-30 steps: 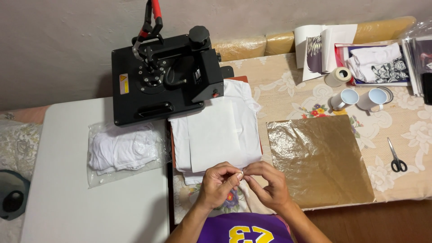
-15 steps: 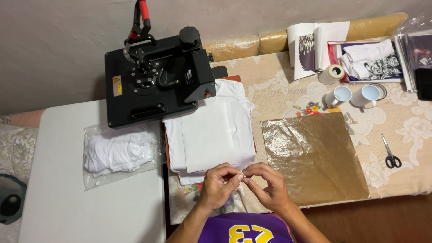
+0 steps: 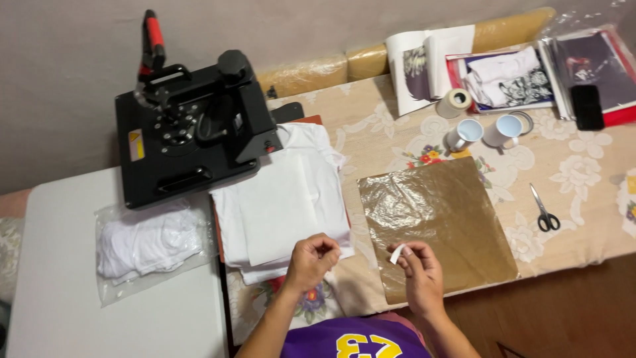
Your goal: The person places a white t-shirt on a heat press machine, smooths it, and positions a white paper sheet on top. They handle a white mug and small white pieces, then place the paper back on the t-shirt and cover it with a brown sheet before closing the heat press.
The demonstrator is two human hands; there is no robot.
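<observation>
My left hand (image 3: 311,260) hovers at the near edge of a folded white shirt (image 3: 281,199) with a white paper sheet on top, fingers curled and pinched; I cannot make out anything in them. My right hand (image 3: 419,268) pinches a small white strip of tape (image 3: 397,254) over the near corner of a brown crinkled sheet (image 3: 434,219). The shirt lies on the lower plate of a black heat press (image 3: 189,136) with a red-gripped handle, swung open to the left.
A bagged white garment (image 3: 149,242) lies on the white table at left. Scissors (image 3: 544,211), two white mugs (image 3: 483,132), a tape roll (image 3: 454,103), printed sheets and bagged shirts sit on the floral tablecloth at right.
My hands, joined together over the shirt's near edge before, have come apart; the right one moved rightward with the tape strip. The camera view shifted right.
</observation>
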